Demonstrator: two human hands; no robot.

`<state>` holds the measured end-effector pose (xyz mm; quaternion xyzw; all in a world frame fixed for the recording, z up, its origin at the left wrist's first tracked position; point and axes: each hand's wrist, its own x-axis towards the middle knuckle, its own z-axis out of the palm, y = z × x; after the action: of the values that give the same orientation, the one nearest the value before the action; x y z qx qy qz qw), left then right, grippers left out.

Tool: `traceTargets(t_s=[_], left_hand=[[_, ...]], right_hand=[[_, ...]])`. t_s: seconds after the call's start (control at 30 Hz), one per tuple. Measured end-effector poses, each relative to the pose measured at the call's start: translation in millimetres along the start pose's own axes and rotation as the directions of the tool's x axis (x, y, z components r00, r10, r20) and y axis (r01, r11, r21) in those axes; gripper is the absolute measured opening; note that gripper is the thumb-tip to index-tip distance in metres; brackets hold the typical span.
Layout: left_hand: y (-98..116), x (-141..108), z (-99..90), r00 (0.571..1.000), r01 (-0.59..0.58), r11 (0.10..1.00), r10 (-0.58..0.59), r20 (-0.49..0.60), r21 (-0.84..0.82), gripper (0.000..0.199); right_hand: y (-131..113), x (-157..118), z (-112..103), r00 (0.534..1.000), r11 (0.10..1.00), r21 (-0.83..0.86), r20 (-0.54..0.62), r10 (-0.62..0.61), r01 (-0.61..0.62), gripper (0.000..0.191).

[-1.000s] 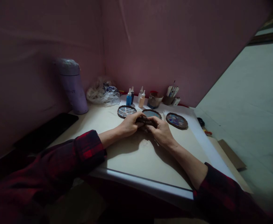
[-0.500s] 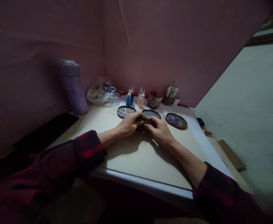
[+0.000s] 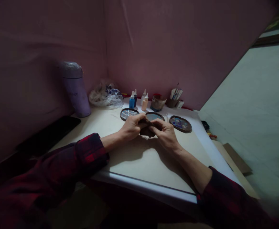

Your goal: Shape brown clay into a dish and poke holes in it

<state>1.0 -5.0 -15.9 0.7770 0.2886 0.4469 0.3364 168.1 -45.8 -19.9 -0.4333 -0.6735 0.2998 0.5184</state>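
Between my two hands is a dark brown, flat piece with an uneven edge (image 3: 147, 132), its broad face showing under my fingers. My left hand (image 3: 132, 126) is closed on its left side, thumb pressed against it. On the right side my right hand (image 3: 164, 131) pinches the same piece between thumb and fingers. The piece is held over the pale table top (image 3: 134, 165); its upper part is hidden by my fingers. Just beyond my hands lie two oval discs with dark rims, a left one (image 3: 128, 113) and a middle one (image 3: 156, 116).
A third disc, blotched blue and purple (image 3: 180, 123), lies to the right. Behind stand several small nozzle bottles (image 3: 131, 101), a cup (image 3: 157, 104) and a pot of brushes (image 3: 172, 101). Leftward are a crumpled plastic bag (image 3: 104, 98), a purple bottle (image 3: 76, 93) and a black flat object (image 3: 48, 135).
The brown piece has turned in my hands, so more of its face shows below my fingers. My fingers have shifted slightly on it.
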Motion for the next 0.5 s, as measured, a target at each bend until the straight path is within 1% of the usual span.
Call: traceTargets(t_s=[0.13,0.27,0.37,0.43,0.5], left_hand=[[-3.0,4.9,2.2,1.0,0.027,0.996,-0.027,0.002,-0.085,0.01],[-8.3,8.3,0.6,1.0,0.022,0.992,-0.025,-0.015,-0.124,0.027],[-8.2,8.2,-2.2,1.0,0.03,0.978,-0.029,0.011,-0.205,0.03],[-7.0,8.1,-3.3,0.997,0.067,0.961,-0.057,0.046,-0.266,0.032],[-6.4,8.5,-3.8,0.992,0.124,0.942,-0.108,0.069,-0.311,0.036]], right_hand=[[-1.5,0.5,-0.3,1.0,0.996,-0.084,-0.029,-0.004,0.002,0.013],[1.2,0.7,-1.4,0.998,0.991,-0.134,-0.057,-0.034,0.026,0.013],[4.7,2.0,-3.2,0.995,0.991,-0.131,-0.095,-0.042,0.029,0.015],[6.7,3.1,-4.3,0.993,0.993,-0.118,-0.113,-0.031,0.018,0.015],[8.3,4.0,-4.9,0.994,0.993,-0.116,-0.107,-0.021,0.008,0.015]])
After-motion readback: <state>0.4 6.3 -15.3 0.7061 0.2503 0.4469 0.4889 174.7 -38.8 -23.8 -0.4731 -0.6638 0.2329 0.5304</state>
